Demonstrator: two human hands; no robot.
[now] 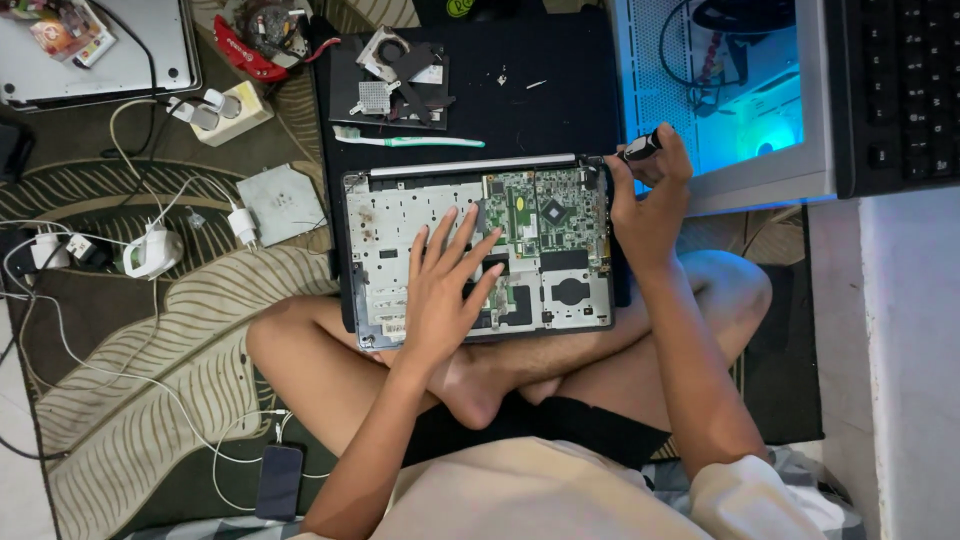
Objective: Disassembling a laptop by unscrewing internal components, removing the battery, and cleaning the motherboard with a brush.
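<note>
Far to my left, white chargers (150, 250) and their cables are lying across the leaf-patterned rug (190, 330), and a dark phone (279, 480) is resting near my left knee. Above them a white power strip (228, 112) is sitting beside a flat grey metal plate (282, 203). Further right, a toothbrush (405, 140) is lying on the black mat (540, 90), just above the opened laptop (400, 230) that I am balancing on my crossed legs, its green circuit board (545, 205) exposed. My left hand (445, 290) is pressing flat on the laptop's middle, fingers spread, gripping nothing. My right hand (650, 200) is closing around a dark-handled screwdriver (640, 148), its tip sitting at the laptop's upper right corner. Beyond it, a white computer case (720, 100) is glowing blue inside, with a black keyboard (900, 90) at the far right.
</note>
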